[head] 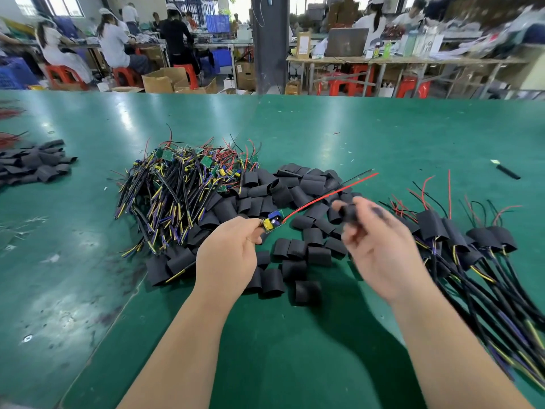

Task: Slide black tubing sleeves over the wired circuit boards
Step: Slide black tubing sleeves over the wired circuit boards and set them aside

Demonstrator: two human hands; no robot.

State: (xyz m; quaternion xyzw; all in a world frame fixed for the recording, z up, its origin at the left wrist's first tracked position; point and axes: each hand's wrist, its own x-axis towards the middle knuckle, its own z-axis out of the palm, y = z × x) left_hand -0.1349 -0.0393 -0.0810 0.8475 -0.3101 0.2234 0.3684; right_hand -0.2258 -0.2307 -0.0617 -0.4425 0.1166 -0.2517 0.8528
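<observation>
Beyond the green table an open cardboard box sits on the floor, its contents out of sight. At the table's far left lies a small heap of black sleeves. Next is a tangled pile of bare wired boards, touching a wide spread of loose sleeves. Above that spread the left hand pinches a circuit board between thumb and fingertips, and its red wire runs up to the right. The right hand, blurred, curls its fingertips round a single sleeve, near the board but apart from it. Far right lie sleeved boards. The label on a distant carton is too small to read.
</observation>
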